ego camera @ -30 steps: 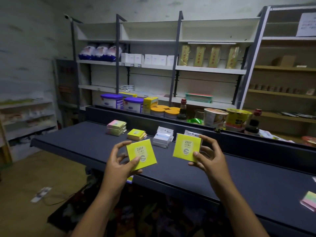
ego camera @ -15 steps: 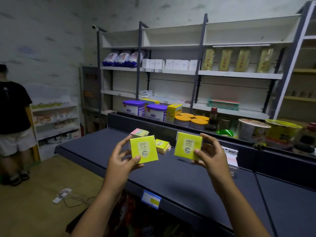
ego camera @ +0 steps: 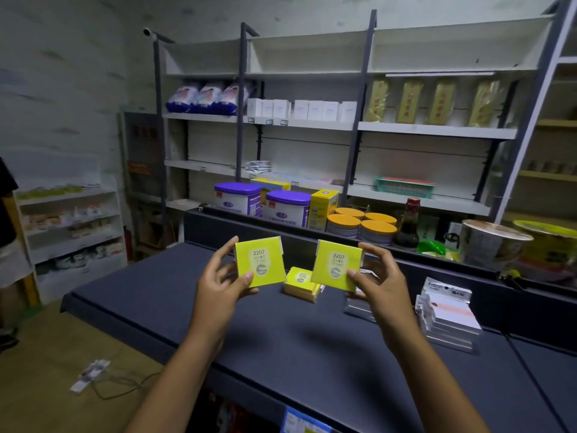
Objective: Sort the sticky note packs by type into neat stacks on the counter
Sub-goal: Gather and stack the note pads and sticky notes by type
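Hands are up over the dark counter (ego camera: 312, 354), and each one holds a yellow pack. The left hand (ego camera: 218, 289) grips the left pack (ego camera: 259, 265) with the thumb on the front and the fingers curled behind it. The right hand (ego camera: 376, 284) grips the right pack (ego camera: 336, 265) the same way. Both packs are in the air with their fronts to the camera, and both say 2207. They are near each other but not touching.

Between them, lower down, a small yellow stack (ego camera: 301, 284) sits on the counter. To the right lies a white stack (ego camera: 446, 314), which looks a bit messy. Another pile sits behind the right hand, mostly hidden.

Past the counter stand purple tubs (ego camera: 288, 207), orange-lid cans (ego camera: 362, 226) and a dark bottle (ego camera: 407, 226). Shelves (ego camera: 343, 126) behind them hold boxes and bags.
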Motion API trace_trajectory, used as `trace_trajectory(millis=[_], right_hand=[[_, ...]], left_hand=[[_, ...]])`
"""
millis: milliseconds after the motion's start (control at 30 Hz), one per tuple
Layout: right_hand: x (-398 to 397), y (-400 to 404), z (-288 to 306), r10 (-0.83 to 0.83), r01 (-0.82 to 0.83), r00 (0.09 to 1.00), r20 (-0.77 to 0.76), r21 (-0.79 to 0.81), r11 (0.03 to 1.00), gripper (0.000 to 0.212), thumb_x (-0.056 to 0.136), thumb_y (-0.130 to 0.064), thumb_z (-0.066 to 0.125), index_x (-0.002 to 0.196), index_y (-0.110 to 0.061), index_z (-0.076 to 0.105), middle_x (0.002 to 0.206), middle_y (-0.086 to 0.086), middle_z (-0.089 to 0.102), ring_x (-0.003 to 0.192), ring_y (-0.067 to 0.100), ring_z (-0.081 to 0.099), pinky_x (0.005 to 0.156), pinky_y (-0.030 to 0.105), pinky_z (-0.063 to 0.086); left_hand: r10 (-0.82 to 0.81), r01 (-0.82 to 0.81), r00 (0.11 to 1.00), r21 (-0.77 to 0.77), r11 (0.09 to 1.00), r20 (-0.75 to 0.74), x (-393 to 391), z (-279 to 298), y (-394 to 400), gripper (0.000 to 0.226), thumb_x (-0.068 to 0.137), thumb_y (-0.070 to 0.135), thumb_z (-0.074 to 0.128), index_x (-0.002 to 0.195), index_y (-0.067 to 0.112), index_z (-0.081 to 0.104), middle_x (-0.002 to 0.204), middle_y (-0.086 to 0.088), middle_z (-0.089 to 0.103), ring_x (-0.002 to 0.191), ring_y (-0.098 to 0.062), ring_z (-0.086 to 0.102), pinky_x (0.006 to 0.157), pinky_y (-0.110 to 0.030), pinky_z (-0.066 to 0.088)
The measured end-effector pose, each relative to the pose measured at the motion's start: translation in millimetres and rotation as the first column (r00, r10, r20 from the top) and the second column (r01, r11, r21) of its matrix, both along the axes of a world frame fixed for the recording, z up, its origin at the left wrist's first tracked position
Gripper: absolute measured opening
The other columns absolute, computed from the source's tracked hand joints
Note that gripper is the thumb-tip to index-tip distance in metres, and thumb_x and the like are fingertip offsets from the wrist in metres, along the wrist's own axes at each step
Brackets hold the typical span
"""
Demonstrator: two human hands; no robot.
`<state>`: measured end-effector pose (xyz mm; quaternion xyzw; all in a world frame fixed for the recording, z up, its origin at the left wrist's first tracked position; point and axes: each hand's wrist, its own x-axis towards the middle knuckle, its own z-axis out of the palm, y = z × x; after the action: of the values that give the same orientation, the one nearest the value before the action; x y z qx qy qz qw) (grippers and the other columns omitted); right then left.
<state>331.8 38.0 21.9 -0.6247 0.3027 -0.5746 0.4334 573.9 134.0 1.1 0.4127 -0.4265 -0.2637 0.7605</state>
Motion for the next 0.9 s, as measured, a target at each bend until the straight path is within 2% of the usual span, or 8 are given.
trace_trajectory(millis=[200, 367, 433, 533, 700, 800, 900], right_hand=[[36, -24, -10, -0.094, 0.094, 0.996, -0.012, 0.031, 0.995, 0.043, 0.091, 0.003, 0.066, 0.125, -0.02, 0.057, 0.104, 0.002, 0.07, 0.085, 0.01, 0.074, 0.059, 0.03, 0.06], [61, -41, -15, -0.16, 0.162, 0.987, -0.028, 0.05, 0.986, 0.041, 0.091, 0.002, 0.066, 0.124, -0.02, 0.058, 0.097, 0.003, 0.069, 0.082, 0.009, 0.073, 0.057, 0.028, 0.058], [67, -50, -17, -0.191, 0.192, 0.981, -0.034, 0.054, 0.98, 0.04, 0.09, 0.001, 0.067, 0.124, -0.02, 0.059, 0.095, 0.003, 0.069, 0.081, 0.007, 0.072, 0.056, 0.024, 0.056], [73, -63, -18, -0.226, 0.229, 0.973, -0.047, 0.052, 0.972, 0.039, 0.089, -0.001, 0.069, 0.122, -0.019, 0.061, 0.091, 0.002, 0.07, 0.078, 0.002, 0.071, 0.056, 0.015, 0.051], [85, -83, -23, -0.231, 0.241, 0.967, -0.108, 0.082, 0.967, 0.036, 0.088, -0.004, 0.071, 0.12, -0.018, 0.061, 0.098, 0.008, 0.074, 0.088, 0.013, 0.072, 0.06, 0.017, 0.052], [94, -94, -27, -0.224, 0.242, 0.963, -0.15, 0.115, 0.963, 0.033, 0.087, -0.005, 0.073, 0.117, -0.017, 0.062, 0.097, 0.006, 0.076, 0.088, 0.015, 0.073, 0.062, 0.019, 0.054], [99, -102, -36, -0.248, 0.276, 0.946, -0.21, 0.116, 0.954, 0.031, 0.086, -0.008, 0.075, 0.113, -0.019, 0.064, 0.095, 0.003, 0.075, 0.087, 0.015, 0.072, 0.059, 0.016, 0.051]], left_hand=[[-0.092, 0.092, 0.996, -0.005, 0.996, 0.011, 45, -7, -62, 0.062, 0.089, -0.01, 0.061, 0.135, 0.031, 0.055, 0.107, -0.006, 0.074, 0.094, -0.021, 0.073, 0.063, -0.027, 0.059], [-0.13, 0.131, 0.989, -0.013, 0.991, 0.067, 66, -11, -111, 0.063, 0.089, -0.008, 0.062, 0.133, 0.037, 0.056, 0.116, -0.007, 0.072, 0.106, -0.022, 0.07, 0.078, -0.031, 0.061], [-0.131, 0.133, 0.988, -0.017, 0.991, 0.077, 71, -15, -127, 0.063, 0.088, -0.009, 0.063, 0.132, 0.036, 0.056, 0.117, -0.007, 0.071, 0.108, -0.022, 0.069, 0.083, -0.03, 0.06], [-0.139, 0.14, 0.987, -0.019, 0.99, 0.078, 78, -20, -142, 0.062, 0.088, -0.009, 0.062, 0.133, 0.032, 0.055, 0.115, -0.004, 0.071, 0.106, -0.019, 0.069, 0.077, -0.024, 0.059], [-0.144, 0.148, 0.986, -0.04, 0.988, 0.082, 89, -19, -152, 0.061, 0.089, -0.009, 0.062, 0.137, 0.028, 0.053, 0.116, -0.004, 0.071, 0.105, -0.017, 0.07, 0.083, -0.031, 0.06], [-0.149, 0.152, 0.987, -0.043, 0.988, 0.061, 92, -20, -152, 0.061, 0.089, -0.009, 0.061, 0.138, 0.026, 0.052, 0.118, -0.005, 0.071, 0.106, -0.017, 0.069, 0.083, -0.035, 0.059], [-0.16, 0.161, 0.987, -0.053, 0.986, 0.033, 90, -21, -150, 0.061, 0.089, -0.01, 0.06, 0.138, 0.026, 0.052, 0.116, -0.002, 0.072, 0.106, -0.017, 0.07, 0.08, -0.03, 0.06]])
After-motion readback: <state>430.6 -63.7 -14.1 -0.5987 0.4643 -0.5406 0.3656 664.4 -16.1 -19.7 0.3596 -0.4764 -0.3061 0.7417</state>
